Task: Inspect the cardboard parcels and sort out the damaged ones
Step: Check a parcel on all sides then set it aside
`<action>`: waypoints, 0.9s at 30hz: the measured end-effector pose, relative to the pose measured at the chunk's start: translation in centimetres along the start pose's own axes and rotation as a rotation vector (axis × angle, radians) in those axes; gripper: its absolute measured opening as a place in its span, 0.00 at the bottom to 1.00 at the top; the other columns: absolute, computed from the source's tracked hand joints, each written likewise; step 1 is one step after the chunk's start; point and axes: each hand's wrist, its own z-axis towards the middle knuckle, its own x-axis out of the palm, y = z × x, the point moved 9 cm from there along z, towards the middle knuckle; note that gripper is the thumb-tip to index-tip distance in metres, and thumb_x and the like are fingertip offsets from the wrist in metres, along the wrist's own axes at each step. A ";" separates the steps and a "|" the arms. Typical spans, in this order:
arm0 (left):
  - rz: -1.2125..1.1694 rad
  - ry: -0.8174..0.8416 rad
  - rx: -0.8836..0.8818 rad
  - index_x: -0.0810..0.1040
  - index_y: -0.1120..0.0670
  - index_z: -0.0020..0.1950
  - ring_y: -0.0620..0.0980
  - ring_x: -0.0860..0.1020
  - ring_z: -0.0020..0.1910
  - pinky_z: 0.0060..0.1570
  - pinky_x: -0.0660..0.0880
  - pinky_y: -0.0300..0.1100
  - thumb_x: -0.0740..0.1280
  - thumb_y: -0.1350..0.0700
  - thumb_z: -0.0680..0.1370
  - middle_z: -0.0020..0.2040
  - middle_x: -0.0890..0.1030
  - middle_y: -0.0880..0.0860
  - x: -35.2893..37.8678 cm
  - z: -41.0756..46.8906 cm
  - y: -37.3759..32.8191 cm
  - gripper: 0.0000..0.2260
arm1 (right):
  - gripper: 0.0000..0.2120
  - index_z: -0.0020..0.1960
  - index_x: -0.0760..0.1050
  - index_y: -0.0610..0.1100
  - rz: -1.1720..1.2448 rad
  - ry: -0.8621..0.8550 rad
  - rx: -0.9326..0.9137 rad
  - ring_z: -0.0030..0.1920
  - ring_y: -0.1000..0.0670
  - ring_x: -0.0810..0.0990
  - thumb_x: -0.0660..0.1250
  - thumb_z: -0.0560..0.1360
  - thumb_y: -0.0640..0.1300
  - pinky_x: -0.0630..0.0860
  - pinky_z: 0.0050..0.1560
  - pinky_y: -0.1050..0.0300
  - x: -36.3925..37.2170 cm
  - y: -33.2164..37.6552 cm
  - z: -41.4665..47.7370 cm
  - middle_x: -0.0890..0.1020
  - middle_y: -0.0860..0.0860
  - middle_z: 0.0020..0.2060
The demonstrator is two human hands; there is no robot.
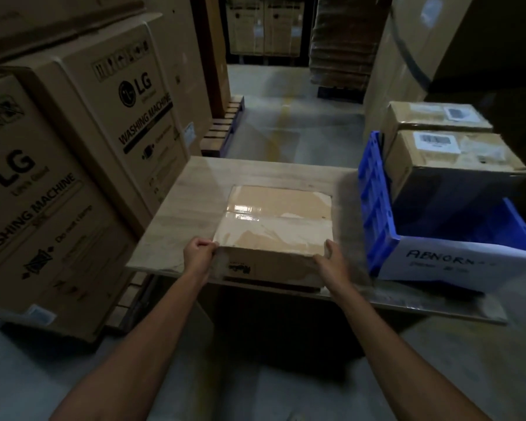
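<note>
Head view: taped parcel [274, 226] at the table [176, 214] front edge, left hand [198, 252] and right hand [331, 259] clasping its near corners; likely stiff, tape slick, best gripped on bare cardboard.

I see a matt cardboard parcel [274, 226] with glossy tape, pale wooden tabletop [195, 189], blue ribbed plastic crate [377, 202].

Tan parcel [275, 220] with glossy clear tape, pale wood table [255, 173], blue crate [377, 205] bearing a white label [456, 262].
</note>
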 end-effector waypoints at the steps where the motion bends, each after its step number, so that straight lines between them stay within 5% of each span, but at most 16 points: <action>1: 0.019 -0.013 0.000 0.74 0.56 0.36 0.53 0.75 0.39 0.42 0.73 0.46 0.71 0.69 0.74 0.35 0.76 0.56 -0.2 1.0 0.5 0.12 | 0.32 0.80 0.61 0.43 -0.002 0.030 -0.006 0.75 0.46 0.67 0.67 0.78 0.42 0.65 0.75 0.47 0.5 0.1 0.2 0.66 0.48 0.78; 7: 0.153 -0.003 0.062 0.75 0.57 0.41 0.54 0.78 0.42 0.47 0.77 0.50 0.72 0.63 0.76 0.39 0.79 0.57 -0.2 5.2 -0.5 0.07 | 0.37 0.80 0.60 0.49 -0.036 0.107 -0.044 0.75 0.47 0.67 0.69 0.74 0.49 0.68 0.74 0.43 2.7 0.3 3.5 0.64 0.50 0.79; 16: 0.299 0.018 0.188 0.75 0.59 0.45 0.53 0.77 0.44 0.36 0.69 0.38 0.71 0.61 0.78 0.43 0.78 0.55 1.5 10.8 -5.0 0.06 | 0.35 0.81 0.59 0.43 -0.164 0.001 -0.084 0.79 0.46 0.59 0.70 0.78 0.43 0.61 0.74 0.52 5.6 4.4 8.6 0.57 0.47 0.81; 21: 0.271 0.161 0.187 0.76 0.57 0.41 0.55 0.79 0.48 0.41 0.71 0.34 0.73 0.63 0.75 0.45 0.80 0.56 1.3 14.2 -5.3 0.07 | 0.35 0.81 0.59 0.43 -0.256 -0.063 -0.095 0.79 0.46 0.60 0.70 0.78 0.43 0.63 0.73 0.52 6.7 5.0 10.1 0.58 0.46 0.81; 24: 0.294 0.232 0.166 0.76 0.59 0.55 0.55 0.79 0.55 0.49 0.75 0.38 0.75 0.62 0.75 0.53 0.80 0.55 1.4 15.0 -5.4 0.12 | 0.35 0.81 0.56 0.42 -0.384 -0.105 -0.081 0.80 0.44 0.56 0.69 0.79 0.45 0.59 0.75 0.50 7.3 5.8 10.1 0.55 0.43 0.81; 27: 0.548 0.194 0.542 0.73 0.57 0.67 0.54 0.75 0.63 0.59 0.76 0.48 0.71 0.60 0.77 0.64 0.77 0.55 1.8 13.3 -8.3 0.19 | 0.37 0.82 0.52 0.44 -0.718 -0.194 -0.214 0.82 0.42 0.47 0.66 0.79 0.49 0.50 0.78 0.40 9.9 8.3 9.1 0.49 0.42 0.82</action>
